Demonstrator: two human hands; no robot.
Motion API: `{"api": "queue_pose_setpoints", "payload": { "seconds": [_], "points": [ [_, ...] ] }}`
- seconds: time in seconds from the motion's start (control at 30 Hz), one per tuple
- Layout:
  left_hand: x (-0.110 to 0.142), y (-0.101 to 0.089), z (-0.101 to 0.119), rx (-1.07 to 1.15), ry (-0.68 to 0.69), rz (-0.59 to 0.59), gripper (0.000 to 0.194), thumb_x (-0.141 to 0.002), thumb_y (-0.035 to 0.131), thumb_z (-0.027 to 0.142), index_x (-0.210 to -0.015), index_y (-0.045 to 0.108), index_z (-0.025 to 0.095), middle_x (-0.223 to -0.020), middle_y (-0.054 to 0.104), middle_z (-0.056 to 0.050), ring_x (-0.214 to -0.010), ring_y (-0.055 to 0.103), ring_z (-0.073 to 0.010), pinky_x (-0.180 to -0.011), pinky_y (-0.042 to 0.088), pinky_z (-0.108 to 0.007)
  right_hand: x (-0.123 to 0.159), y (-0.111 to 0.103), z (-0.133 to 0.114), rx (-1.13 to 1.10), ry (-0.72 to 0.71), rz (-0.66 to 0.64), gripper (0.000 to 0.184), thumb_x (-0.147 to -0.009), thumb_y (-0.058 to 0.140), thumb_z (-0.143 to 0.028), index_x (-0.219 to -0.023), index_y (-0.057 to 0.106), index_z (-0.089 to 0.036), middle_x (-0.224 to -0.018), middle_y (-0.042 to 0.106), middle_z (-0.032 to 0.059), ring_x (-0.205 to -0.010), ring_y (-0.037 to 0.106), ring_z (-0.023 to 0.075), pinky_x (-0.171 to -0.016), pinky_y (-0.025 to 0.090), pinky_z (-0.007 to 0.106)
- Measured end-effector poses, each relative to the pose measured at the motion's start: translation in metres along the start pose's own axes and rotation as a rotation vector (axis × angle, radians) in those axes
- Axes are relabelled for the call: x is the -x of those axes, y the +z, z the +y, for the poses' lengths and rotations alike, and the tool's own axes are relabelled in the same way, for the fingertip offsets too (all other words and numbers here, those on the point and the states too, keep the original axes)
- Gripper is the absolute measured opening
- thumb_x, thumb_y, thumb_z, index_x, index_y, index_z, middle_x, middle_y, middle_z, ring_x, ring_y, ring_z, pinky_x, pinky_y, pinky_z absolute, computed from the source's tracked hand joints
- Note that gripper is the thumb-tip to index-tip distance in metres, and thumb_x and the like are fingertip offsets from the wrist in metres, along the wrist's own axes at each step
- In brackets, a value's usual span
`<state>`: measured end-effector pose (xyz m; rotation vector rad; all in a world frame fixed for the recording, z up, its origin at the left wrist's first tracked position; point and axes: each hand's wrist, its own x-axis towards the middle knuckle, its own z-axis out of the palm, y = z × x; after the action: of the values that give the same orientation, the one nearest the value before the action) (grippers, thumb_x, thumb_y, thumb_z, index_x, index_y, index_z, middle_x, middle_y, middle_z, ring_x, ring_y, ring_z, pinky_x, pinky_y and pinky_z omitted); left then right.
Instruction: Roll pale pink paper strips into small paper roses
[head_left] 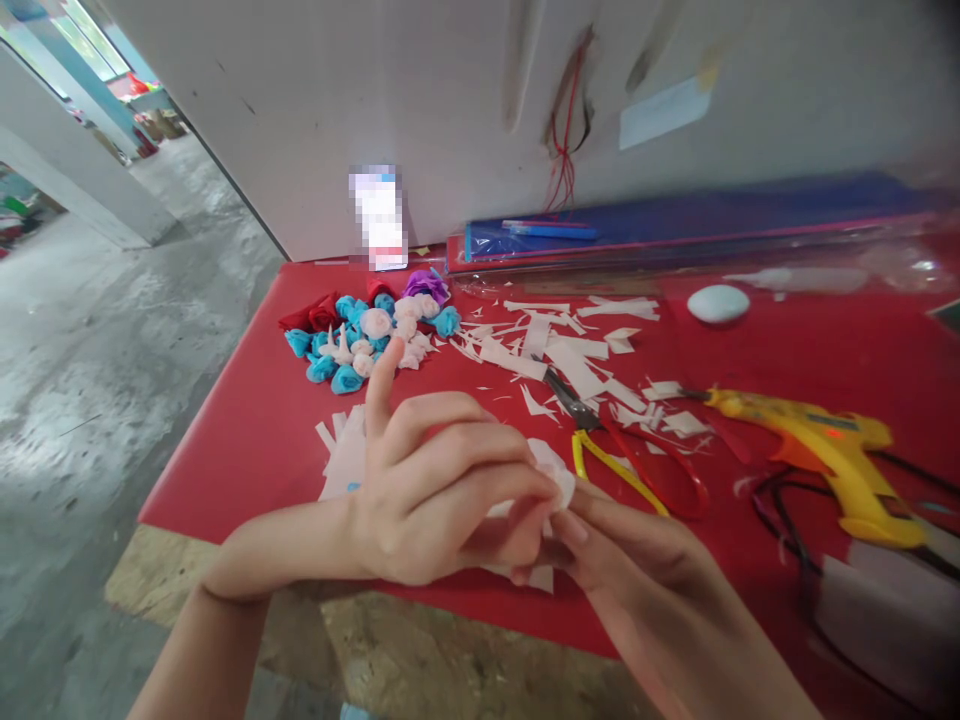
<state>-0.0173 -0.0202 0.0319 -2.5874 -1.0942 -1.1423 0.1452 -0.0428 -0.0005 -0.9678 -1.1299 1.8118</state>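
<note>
Left hand (442, 480) and right hand (637, 570) closest to the lens, on the wearer's side of the pliers (576, 402). Left fingers narrow and curled, tips on a white paper piece (552, 464), petal-like in shape; one finger stands up, apart from the rest. Right thumb and forefinger pinch the same piece from the opposite side. Piece sits just short of the pliers, slightly to their left, over a red tabletop (247, 400); its lower part is hidden by fingers.

Pliers lie flat, one handle yellow, one red, handles spread. White paper scraps (577, 365), strips and slivers, scattered about their metal nose. Left of the pliers and farther off: a cluster of paper flowers (376, 322), blue, white, red and purple. Left of them, nearer: white paper sheets (343, 460), partly covered by the left hand.

Right of the pliers: yellow glue gun (810, 425), nozzle toward them, dark cable alongside. Beyond the pliers, to the right: white egg-shaped object (718, 304). Farther beyond: flat blue package (697, 225) under clear plastic. Beyond, to the left: phone (380, 225) propped against a pale panel (435, 110), screen blurred.
</note>
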Motion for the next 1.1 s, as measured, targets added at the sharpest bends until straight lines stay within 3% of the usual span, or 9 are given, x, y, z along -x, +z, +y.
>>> {"api": "queue_pose_setpoints", "payload": {
  "seconds": [0.17, 0.33, 0.53, 0.77, 0.93, 1.1],
  "points": [
    [-0.004, -0.001, 0.000, -0.052, 0.084, 0.129, 0.004, -0.074, 0.055, 0.021, -0.073, 0.058, 0.021, -0.064, 0.060, 0.002, -0.068, 0.051, -0.0141, -0.095, 0.042, -0.041, 0.001, -0.004, 0.003, 0.124, -0.040, 0.054, 0.022, -0.079, 0.055, -0.035, -0.065, 0.065, -0.022, -0.066, 0.058, 0.0024, -0.077, 0.055, 0.0179, -0.077, 0.049, 0.032],
    [-0.002, 0.005, -0.002, -0.049, 0.116, 0.204, 0.003, -0.069, 0.060, 0.023, -0.071, 0.060, 0.021, -0.065, 0.060, 0.003, -0.069, 0.050, -0.0146, -0.093, 0.043, -0.038, 0.000, -0.008, 0.005, 0.185, -0.204, 0.087, 0.014, -0.079, 0.056, -0.030, -0.066, 0.062, -0.025, -0.066, 0.053, -0.0002, -0.066, 0.051, 0.0139, -0.064, 0.048, 0.023],
    [0.001, 0.006, -0.002, -0.068, 0.141, 0.192, 0.005, -0.069, 0.060, 0.020, -0.072, 0.062, 0.022, -0.067, 0.062, 0.006, -0.071, 0.051, -0.0136, -0.096, 0.041, -0.037, -0.004, -0.015, 0.007, 0.362, -0.363, 0.007, 0.015, -0.084, 0.049, -0.027, -0.080, 0.064, -0.028, -0.073, 0.057, -0.0001, -0.069, 0.055, 0.0132, -0.063, 0.048, 0.022],
    [0.001, 0.011, 0.001, -0.048, 0.158, 0.247, 0.006, -0.069, 0.058, 0.021, -0.071, 0.064, 0.021, -0.064, 0.064, 0.008, -0.068, 0.050, -0.0123, -0.102, 0.035, -0.040, -0.016, -0.024, 0.003, 0.645, -0.793, -0.059, 0.024, -0.086, 0.046, -0.017, -0.098, 0.062, -0.030, -0.089, 0.065, 0.0030, -0.079, 0.063, 0.0144, -0.067, 0.053, 0.020],
    [0.004, 0.018, 0.001, -0.042, 0.203, 0.316, 0.018, -0.078, 0.047, 0.022, -0.071, 0.064, 0.021, -0.062, 0.062, 0.006, -0.069, 0.049, -0.0133, -0.105, 0.029, -0.041, -0.018, -0.027, 0.005, 0.702, -0.858, -0.076, 0.030, -0.083, 0.048, -0.010, -0.103, 0.060, -0.029, -0.091, 0.065, 0.0033, -0.082, 0.064, 0.0128, -0.069, 0.054, 0.017],
    [0.006, 0.018, 0.002, -0.019, 0.198, 0.323, 0.015, -0.074, 0.049, 0.018, -0.072, 0.064, 0.022, -0.063, 0.063, 0.008, -0.071, 0.050, -0.0123, -0.104, 0.034, -0.036, -0.018, -0.031, 0.005, 0.718, -0.863, -0.096, 0.030, -0.083, 0.046, -0.007, -0.102, 0.059, -0.027, -0.090, 0.064, 0.0031, -0.082, 0.063, 0.0127, -0.071, 0.054, 0.017]
  ]
}}
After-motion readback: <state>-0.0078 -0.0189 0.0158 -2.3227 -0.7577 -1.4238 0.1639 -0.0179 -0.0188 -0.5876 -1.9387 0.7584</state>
